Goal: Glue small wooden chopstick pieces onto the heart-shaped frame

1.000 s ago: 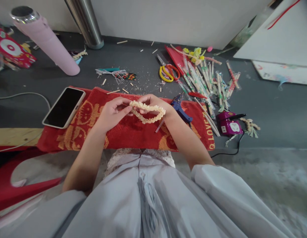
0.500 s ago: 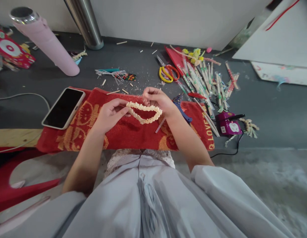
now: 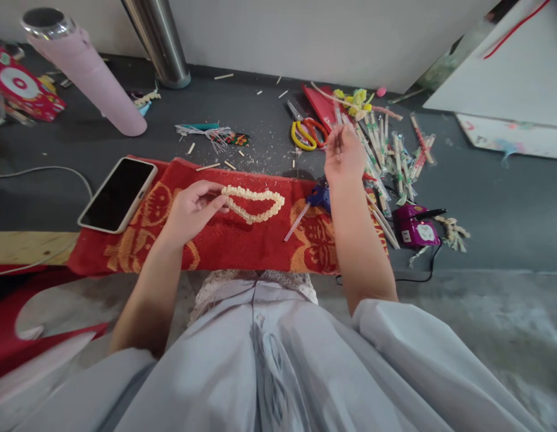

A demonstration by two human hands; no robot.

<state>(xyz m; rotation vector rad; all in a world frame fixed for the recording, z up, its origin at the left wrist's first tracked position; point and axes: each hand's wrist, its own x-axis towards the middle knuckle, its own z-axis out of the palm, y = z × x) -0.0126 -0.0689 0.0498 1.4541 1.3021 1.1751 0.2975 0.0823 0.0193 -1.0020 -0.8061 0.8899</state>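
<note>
My left hand (image 3: 192, 207) pinches the left end of a cream heart-shaped ring of small stick pieces (image 3: 254, 204), held just above a red towel (image 3: 224, 234). My right hand (image 3: 344, 156) is stretched out to the right, over the pile of wrapped chopsticks (image 3: 377, 150), its fingers curled around one thin stick. A blue glue gun (image 3: 321, 195) lies on the towel beside my right wrist, with a clear glue stick (image 3: 296, 222) next to it.
A phone (image 3: 117, 194) lies on the towel's left end. Yellow and red scissors (image 3: 305, 133), a pink tube (image 3: 87, 72), a metal pole (image 3: 159, 39), a purple device (image 3: 411, 225) with a cord and a white board (image 3: 508, 72) surround the grey floor area.
My right hand let go of the heart-shaped ring and moved right and away to the chopstick pile. My left hand kept the ring, shifting it slightly left.
</note>
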